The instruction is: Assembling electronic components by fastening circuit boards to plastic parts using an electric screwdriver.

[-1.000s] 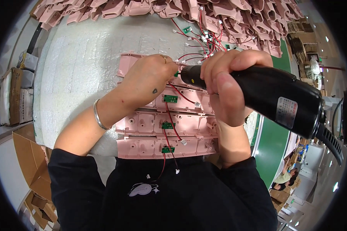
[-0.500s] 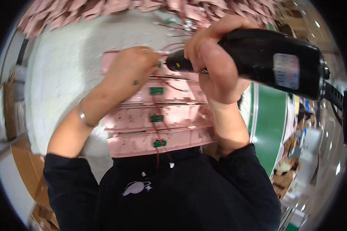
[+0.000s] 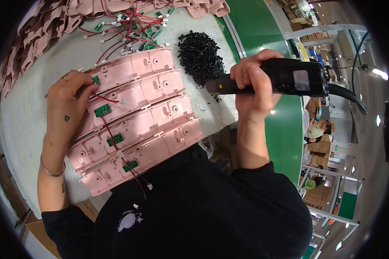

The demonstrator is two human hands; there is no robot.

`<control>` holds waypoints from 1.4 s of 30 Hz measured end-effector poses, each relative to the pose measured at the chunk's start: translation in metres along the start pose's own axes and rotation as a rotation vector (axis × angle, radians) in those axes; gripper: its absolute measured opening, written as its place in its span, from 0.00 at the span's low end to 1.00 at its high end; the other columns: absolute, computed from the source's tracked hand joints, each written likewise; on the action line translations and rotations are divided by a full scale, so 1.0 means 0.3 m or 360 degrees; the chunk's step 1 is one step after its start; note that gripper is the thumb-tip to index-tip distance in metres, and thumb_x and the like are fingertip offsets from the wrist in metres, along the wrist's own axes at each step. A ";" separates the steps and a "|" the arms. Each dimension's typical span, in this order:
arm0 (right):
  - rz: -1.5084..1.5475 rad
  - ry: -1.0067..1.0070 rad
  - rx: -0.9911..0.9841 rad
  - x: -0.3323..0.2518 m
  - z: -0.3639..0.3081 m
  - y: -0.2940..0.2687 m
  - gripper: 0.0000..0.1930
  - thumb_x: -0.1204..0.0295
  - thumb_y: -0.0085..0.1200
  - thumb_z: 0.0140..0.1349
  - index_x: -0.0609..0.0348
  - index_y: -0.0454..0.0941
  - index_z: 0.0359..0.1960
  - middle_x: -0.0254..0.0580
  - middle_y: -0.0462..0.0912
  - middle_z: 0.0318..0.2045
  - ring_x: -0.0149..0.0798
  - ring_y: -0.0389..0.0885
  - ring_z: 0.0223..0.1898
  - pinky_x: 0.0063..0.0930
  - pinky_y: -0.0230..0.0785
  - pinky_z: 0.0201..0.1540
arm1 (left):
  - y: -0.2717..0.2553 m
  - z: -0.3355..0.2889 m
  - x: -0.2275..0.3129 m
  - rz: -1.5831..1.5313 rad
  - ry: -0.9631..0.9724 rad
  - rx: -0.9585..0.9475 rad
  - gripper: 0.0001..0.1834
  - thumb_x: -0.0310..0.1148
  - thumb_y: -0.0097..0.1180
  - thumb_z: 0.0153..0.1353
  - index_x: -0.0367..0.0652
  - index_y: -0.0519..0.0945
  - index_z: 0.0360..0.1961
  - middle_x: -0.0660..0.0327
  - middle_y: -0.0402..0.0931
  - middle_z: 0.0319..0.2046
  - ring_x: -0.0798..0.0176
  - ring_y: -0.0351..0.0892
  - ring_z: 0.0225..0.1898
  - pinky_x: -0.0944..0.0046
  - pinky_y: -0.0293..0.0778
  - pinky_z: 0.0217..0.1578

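While the left hand (image 3: 69, 103) is laid flat, fingers spread and nothing gripped, on the left ends of the pink shells (image 3: 138, 125), the right hand (image 3: 253, 88) is closed tight round a black screwdriver (image 3: 285, 80) at centre right of the frame. Four shells are seen side by side, touching, in a slanted stack at centre left, on the white counter (image 3: 26, 116). A small green board (image 3: 102, 110) is seated in each shell, and red wires (image 3: 110, 131) are run across them down to white plugs near the lower edge of the stack. The left fingertips are placed just beside the uppermost board. A metal bangle (image 3: 52, 170) is worn on the left wrist.

The screwdriver is held roughly level, its tip pointed left toward the shells but apart from them, above the counter's right edge. A black cable (image 3: 348, 97) is led off its rear toward the right. A heap of black screws (image 3: 201, 56) is found at upper centre, just above the tool's tip. More pink parts (image 3: 34, 30) and loose wired boards (image 3: 134, 23) are piled along the top and upper left. A green belt (image 3: 255, 30) is seen beyond the counter, upper centre to right. Black sleeves and torso fill the lower frame.
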State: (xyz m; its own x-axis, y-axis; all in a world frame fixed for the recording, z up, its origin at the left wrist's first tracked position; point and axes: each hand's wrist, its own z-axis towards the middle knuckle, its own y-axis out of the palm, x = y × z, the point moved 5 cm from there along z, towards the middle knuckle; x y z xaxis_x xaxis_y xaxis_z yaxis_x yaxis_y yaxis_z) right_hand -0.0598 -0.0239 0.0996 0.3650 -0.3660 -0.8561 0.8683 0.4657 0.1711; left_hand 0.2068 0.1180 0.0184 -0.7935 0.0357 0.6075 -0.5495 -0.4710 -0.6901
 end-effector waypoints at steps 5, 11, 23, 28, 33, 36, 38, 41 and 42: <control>0.0062 0.0007 0.0100 0.033 -0.004 -0.046 0.14 0.81 0.51 0.50 0.68 0.65 0.40 0.40 0.70 0.20 0.31 0.67 0.15 0.26 0.64 0.19 | -0.001 -0.010 0.000 -0.0025 -0.0028 -0.0006 0.06 0.21 0.61 0.48 0.34 0.78 0.28 0.55 0.78 0.28 0.55 0.78 0.28 0.63 0.71 0.30; 0.0096 -0.0016 0.0145 0.010 -0.003 -0.060 0.14 0.81 0.51 0.50 0.67 0.65 0.40 0.40 0.71 0.20 0.31 0.65 0.15 0.27 0.65 0.21 | -0.008 -0.010 0.020 -0.0003 0.0052 0.0011 0.06 0.22 0.61 0.49 0.33 0.78 0.29 0.55 0.79 0.31 0.54 0.79 0.29 0.64 0.73 0.32; 0.0190 -0.0208 -0.0108 -0.128 0.003 -0.004 0.15 0.76 0.49 0.53 0.61 0.64 0.43 0.35 0.66 0.17 0.29 0.62 0.15 0.29 0.64 0.25 | -0.054 0.057 0.226 -0.0034 0.0474 0.0121 0.07 0.25 0.63 0.47 0.38 0.81 0.30 0.57 0.80 0.31 0.52 0.77 0.37 0.60 0.73 0.39; 0.0346 -0.0264 -0.0444 -0.235 -0.005 0.058 0.13 0.75 0.43 0.54 0.56 0.67 0.44 0.25 0.62 0.17 0.23 0.60 0.17 0.23 0.57 0.29 | 0.147 0.129 0.399 -0.0254 0.0804 -0.0118 0.15 0.33 0.66 0.44 0.40 0.82 0.35 0.59 0.79 0.30 0.57 0.76 0.40 0.61 0.75 0.38; 0.0417 -0.0284 -0.0515 -0.283 -0.014 0.098 0.14 0.74 0.45 0.54 0.56 0.67 0.43 0.25 0.65 0.17 0.23 0.63 0.18 0.23 0.59 0.30 | 0.196 0.129 0.437 -0.0393 0.0921 -0.0163 0.11 0.30 0.66 0.45 0.38 0.82 0.31 0.59 0.79 0.25 0.57 0.77 0.36 0.63 0.75 0.34; 0.0512 -0.0298 -0.0523 -0.290 -0.009 0.102 0.14 0.74 0.47 0.53 0.57 0.67 0.42 0.25 0.67 0.17 0.23 0.65 0.18 0.22 0.60 0.29 | 0.174 0.122 0.430 -0.0428 0.0813 -0.0109 0.10 0.29 0.66 0.45 0.38 0.81 0.29 0.59 0.79 0.24 0.57 0.77 0.34 0.63 0.75 0.33; 0.0601 -0.0328 -0.0502 -0.298 -0.011 0.110 0.14 0.75 0.48 0.51 0.58 0.68 0.41 0.25 0.68 0.17 0.22 0.67 0.17 0.20 0.62 0.29 | 0.152 0.115 0.420 -0.0528 0.0723 -0.0049 0.09 0.26 0.66 0.45 0.37 0.81 0.28 0.58 0.78 0.25 0.57 0.78 0.33 0.63 0.74 0.33; 0.0631 -0.0328 -0.0487 -0.310 -0.014 0.118 0.13 0.75 0.51 0.49 0.56 0.68 0.39 0.24 0.70 0.16 0.21 0.69 0.17 0.19 0.63 0.29 | 0.126 0.098 0.415 -0.0604 0.0702 0.0025 0.08 0.24 0.65 0.45 0.37 0.80 0.28 0.58 0.78 0.25 0.56 0.78 0.32 0.62 0.74 0.32; 0.0637 -0.0323 -0.0489 -0.310 -0.015 0.125 0.13 0.75 0.51 0.49 0.56 0.68 0.39 0.24 0.70 0.16 0.21 0.69 0.17 0.19 0.63 0.29 | 0.122 0.095 0.412 -0.0600 0.0696 0.0025 0.08 0.24 0.65 0.45 0.37 0.80 0.28 0.58 0.78 0.25 0.56 0.78 0.32 0.62 0.74 0.32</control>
State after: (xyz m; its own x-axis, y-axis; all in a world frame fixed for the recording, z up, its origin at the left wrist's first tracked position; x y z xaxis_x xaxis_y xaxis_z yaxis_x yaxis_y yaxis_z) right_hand -0.0628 0.0312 0.1836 0.7310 -0.2460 -0.6365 0.5212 0.8034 0.2880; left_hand 0.0961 0.0799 0.0793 -0.5799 0.5629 0.5889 -0.8138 -0.3680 -0.4497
